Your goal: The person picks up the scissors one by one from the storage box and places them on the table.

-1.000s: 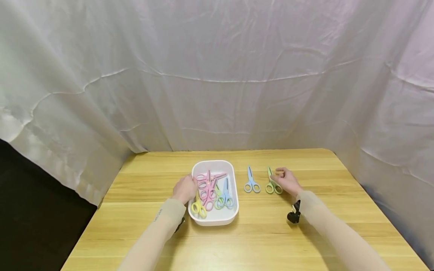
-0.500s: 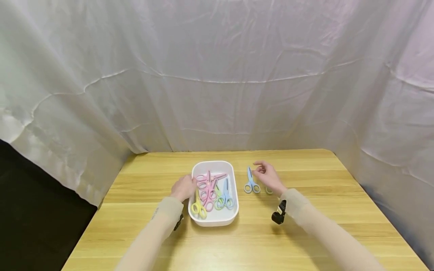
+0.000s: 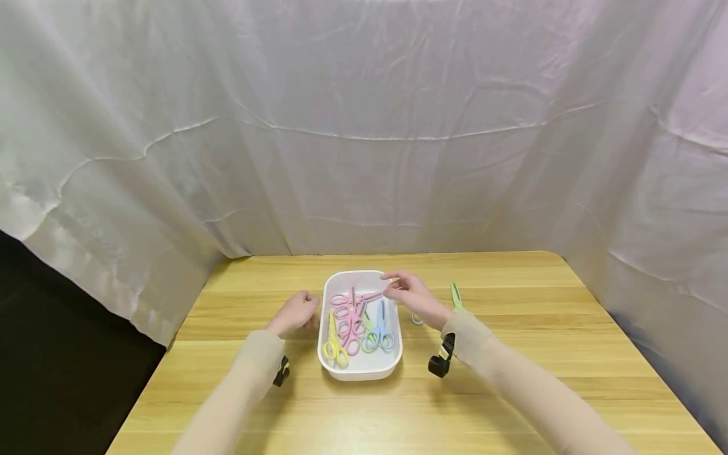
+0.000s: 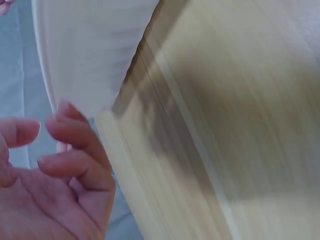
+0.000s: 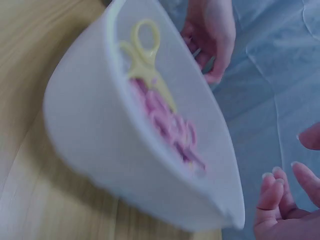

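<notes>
A white plastic bin (image 3: 361,375) sits on the table with several scissors inside: yellow scissors (image 3: 334,346), pink scissors (image 3: 351,311), and blue scissors (image 3: 382,328) lying over a green pair. My left hand (image 3: 294,314) is just off the bin's left side; in the left wrist view its fingers are loosely bent and hold nothing. Above the bin's right rim is my right hand (image 3: 416,298), fingers apart with nothing between them. Right of the bin, blue scissors (image 3: 417,320) show only a handle ring beneath that hand. The green scissors (image 3: 456,296) beyond are partly covered by my right forearm.
The wooden table (image 3: 364,423) runs back to a pale hanging curtain (image 3: 375,189), which also closes off the right side. Dark cloth (image 3: 68,354) lies beyond the left edge.
My right hand has moved left from the green scissors, past the blue pair, to the bin's right rim. The left hand has let go of the bin's left rim and drawn back left.
</notes>
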A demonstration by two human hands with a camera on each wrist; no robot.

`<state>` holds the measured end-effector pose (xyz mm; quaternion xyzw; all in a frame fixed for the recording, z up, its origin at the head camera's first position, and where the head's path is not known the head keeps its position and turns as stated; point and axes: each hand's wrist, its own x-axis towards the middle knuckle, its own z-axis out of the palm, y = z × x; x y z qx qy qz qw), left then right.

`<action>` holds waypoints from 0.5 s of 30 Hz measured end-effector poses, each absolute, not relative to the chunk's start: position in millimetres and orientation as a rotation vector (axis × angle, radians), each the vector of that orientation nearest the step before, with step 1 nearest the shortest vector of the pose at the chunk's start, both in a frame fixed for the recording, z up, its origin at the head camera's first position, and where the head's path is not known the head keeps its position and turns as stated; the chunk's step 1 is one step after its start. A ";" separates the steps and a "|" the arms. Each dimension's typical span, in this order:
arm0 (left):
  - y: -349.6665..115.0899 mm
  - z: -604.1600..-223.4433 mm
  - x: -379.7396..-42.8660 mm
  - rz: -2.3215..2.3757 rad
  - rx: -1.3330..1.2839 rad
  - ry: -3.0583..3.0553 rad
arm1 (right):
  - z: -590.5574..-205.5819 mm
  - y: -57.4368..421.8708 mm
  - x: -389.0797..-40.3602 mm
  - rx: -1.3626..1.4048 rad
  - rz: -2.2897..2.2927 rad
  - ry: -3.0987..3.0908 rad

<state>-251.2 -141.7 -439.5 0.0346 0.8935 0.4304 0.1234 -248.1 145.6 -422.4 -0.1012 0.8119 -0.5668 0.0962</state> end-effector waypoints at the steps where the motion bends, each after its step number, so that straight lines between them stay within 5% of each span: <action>1: -144.7 -440.5 -251.8 1.277 0.099 2.571 | -420.9 141.7 -249.0 -0.314 -1.676 2.374; 15: -167.4 -443.7 -245.2 1.319 0.292 2.274 | -415.1 86.8 -250.4 -0.451 -1.520 2.143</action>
